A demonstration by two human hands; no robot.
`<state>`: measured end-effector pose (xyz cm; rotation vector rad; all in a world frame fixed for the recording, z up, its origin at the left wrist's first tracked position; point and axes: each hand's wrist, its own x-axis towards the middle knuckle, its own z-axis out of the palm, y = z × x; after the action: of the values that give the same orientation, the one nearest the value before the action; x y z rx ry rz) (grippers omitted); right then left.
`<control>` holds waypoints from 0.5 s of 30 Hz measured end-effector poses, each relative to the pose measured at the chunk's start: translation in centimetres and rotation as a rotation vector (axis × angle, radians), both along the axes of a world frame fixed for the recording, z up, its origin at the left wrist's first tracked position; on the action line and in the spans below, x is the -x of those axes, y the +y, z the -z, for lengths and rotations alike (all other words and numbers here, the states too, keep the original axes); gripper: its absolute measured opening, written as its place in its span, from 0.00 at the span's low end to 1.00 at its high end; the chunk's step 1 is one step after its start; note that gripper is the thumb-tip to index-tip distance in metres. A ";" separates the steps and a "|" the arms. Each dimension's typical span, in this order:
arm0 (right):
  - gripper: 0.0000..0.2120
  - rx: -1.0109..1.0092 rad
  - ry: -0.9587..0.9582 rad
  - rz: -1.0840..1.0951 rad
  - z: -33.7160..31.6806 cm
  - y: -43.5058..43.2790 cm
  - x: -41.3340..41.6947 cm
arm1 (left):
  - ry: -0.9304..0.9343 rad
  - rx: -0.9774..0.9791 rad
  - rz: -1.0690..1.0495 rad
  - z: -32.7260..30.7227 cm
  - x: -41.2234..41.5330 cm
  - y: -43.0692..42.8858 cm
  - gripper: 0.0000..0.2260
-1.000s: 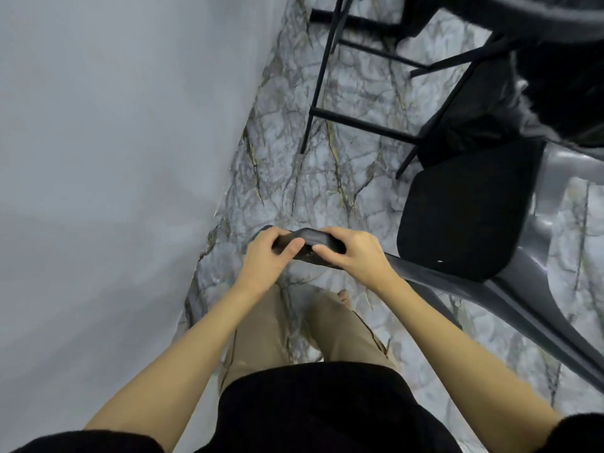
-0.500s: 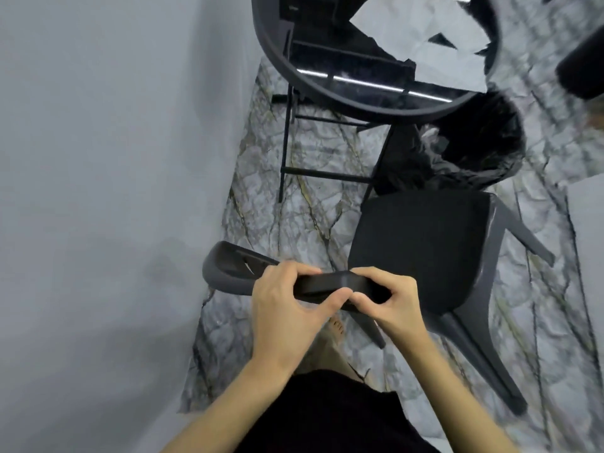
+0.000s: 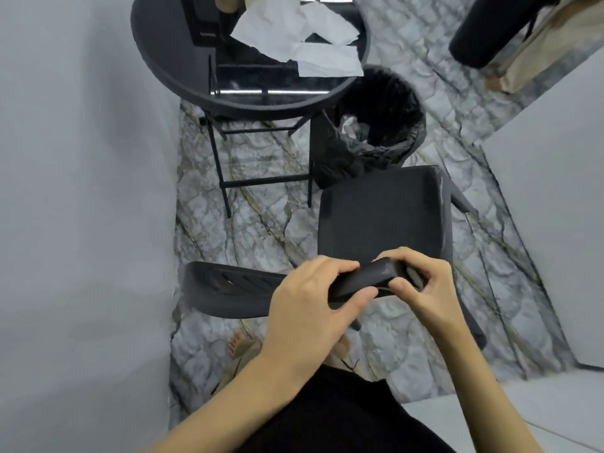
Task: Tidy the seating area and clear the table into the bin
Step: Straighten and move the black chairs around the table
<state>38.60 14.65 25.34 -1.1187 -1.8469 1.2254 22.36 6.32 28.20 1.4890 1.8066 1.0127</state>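
A dark grey chair [image 3: 382, 220] stands upright in front of me, its seat facing the table. My left hand [image 3: 310, 308] and my right hand [image 3: 421, 286] both grip the top edge of its backrest [image 3: 228, 289], close together at the right end. Beyond it is a round black glass table [image 3: 183, 76] with crumpled white paper [image 3: 304, 40] lying on top. A black bin [image 3: 385, 125] lined with a black bag stands at the table's right, between table and chair, with some crumpled paper inside.
A pale wall runs along the left, close to the chair back. The floor is grey marble [image 3: 255, 223]. A second dark seat [image 3: 483, 31] shows at the top right. A pale panel [image 3: 555, 223] closes the right side. My bare feet [image 3: 242, 344] are under the chair back.
The chair has come up from a tilt to stand level on the floor. My view has lifted, so the table, paper and bin now show. Both hands keep their hold on the backrest.
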 end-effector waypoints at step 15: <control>0.14 -0.175 0.128 0.245 -4.7 4.4 -21.8 | 0.254 -0.011 0.458 -5.1 -18.5 6.4 0.22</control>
<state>60.43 19.08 30.07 -1.1052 -1.6323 0.9540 40.90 12.70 33.27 1.9900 1.5093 0.6293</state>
